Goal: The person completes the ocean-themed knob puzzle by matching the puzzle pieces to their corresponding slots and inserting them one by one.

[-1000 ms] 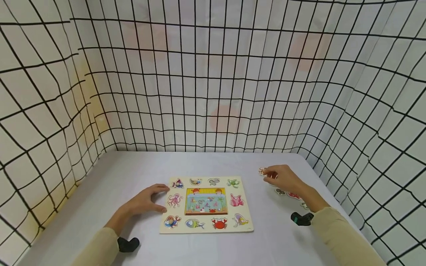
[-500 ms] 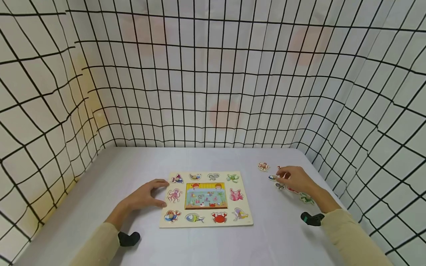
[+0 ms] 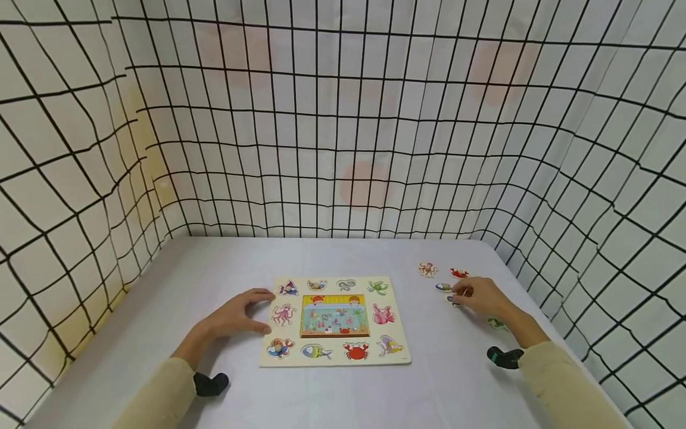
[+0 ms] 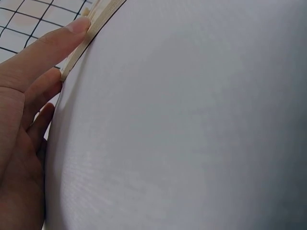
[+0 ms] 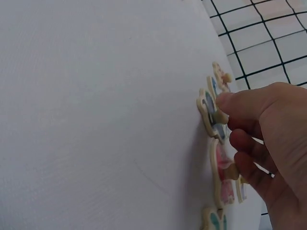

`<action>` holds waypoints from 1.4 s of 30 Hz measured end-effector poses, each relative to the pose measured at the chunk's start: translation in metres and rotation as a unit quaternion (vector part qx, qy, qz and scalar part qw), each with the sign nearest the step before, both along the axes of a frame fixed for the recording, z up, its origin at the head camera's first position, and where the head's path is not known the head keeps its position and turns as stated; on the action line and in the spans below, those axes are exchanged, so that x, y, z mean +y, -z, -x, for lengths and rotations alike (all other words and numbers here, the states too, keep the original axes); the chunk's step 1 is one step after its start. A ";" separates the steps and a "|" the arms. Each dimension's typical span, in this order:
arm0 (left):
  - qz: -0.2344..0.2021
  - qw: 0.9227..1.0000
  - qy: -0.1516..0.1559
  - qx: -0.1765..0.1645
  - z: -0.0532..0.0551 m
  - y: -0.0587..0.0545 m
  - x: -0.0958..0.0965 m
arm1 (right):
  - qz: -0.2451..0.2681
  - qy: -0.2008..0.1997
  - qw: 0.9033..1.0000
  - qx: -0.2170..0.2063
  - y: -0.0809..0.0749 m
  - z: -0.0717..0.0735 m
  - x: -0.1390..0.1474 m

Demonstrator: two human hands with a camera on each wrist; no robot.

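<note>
My left hand (image 3: 238, 316) rests against the left edge of a cream wooden puzzle board (image 3: 334, 364) printed with sea animals, thumb and fingers spread along that edge. In the left wrist view, the thumb lies on the board's edge (image 4: 98, 26). To the right of the board, my right hand (image 3: 482, 296) pinches the knob of a grey puzzle piece (image 5: 209, 112) between thumb and forefinger. Close by lie a blue fish piece (image 3: 443, 287), a red crab piece (image 3: 459, 273) and an octopus piece (image 3: 427, 269). A pink piece (image 5: 223, 175) sits under the curled fingers.
A green turtle piece (image 3: 496, 323) lies below the right wrist, partly hidden by it. The white table (image 3: 343, 256) is enclosed at the back and sides by white walls with a black grid (image 3: 337, 143). Black devices (image 3: 504, 357) sit at both wrists.
My right hand has moved from the octopus piece, past the fish piece, down to the grey piece. The left hand stays at the board's edge. The head view has shifted slightly.
</note>
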State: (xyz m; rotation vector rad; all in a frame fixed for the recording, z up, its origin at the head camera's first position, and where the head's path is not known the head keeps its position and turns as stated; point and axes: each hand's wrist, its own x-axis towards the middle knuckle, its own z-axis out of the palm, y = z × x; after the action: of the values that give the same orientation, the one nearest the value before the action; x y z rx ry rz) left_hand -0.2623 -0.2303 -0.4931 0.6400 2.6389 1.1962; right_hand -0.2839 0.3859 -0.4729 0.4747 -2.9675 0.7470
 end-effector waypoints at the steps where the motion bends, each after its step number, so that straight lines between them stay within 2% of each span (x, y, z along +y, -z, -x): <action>1: 0.003 1.000 -0.002 0.002 0.000 -0.001 0.000 | 0.002 0.000 1.000 0.000 0.001 0.000 0.001; 5: 0.004 1.000 -0.012 -0.002 0.001 -0.005 0.002 | -0.001 0.007 1.000 -0.001 0.005 0.000 0.005; 7: 0.010 1.000 -0.007 0.000 0.002 -0.006 0.003 | -0.006 0.011 1.000 0.000 0.006 0.001 0.006; 14: 0.019 1.000 -0.020 -0.003 0.005 -0.009 0.004 | -0.008 0.001 1.000 0.001 0.001 0.005 0.005; 20: 0.020 1.000 -0.021 -0.005 0.001 -0.010 0.003 | -0.004 -0.005 1.000 0.000 0.000 0.004 0.002; 27: 0.022 1.000 -0.015 -0.005 -0.001 -0.010 0.006 | 0.003 0.014 1.000 -0.006 -0.010 0.003 -0.003; 33: 0.017 1.000 -0.016 -0.007 0.001 -0.008 0.006 | -0.003 -0.016 1.000 0.024 -0.018 0.013 -0.012; 42: 0.011 1.000 -0.015 -0.007 0.000 -0.002 0.005 | -0.003 -0.047 0.998 0.028 -0.022 0.022 -0.026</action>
State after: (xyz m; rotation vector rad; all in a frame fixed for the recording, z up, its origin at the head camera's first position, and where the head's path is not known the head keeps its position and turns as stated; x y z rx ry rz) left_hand -0.2627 -0.2253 -0.4906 0.5870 2.6551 1.1736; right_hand -0.3064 0.3602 -0.4508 0.6283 -2.9131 0.7197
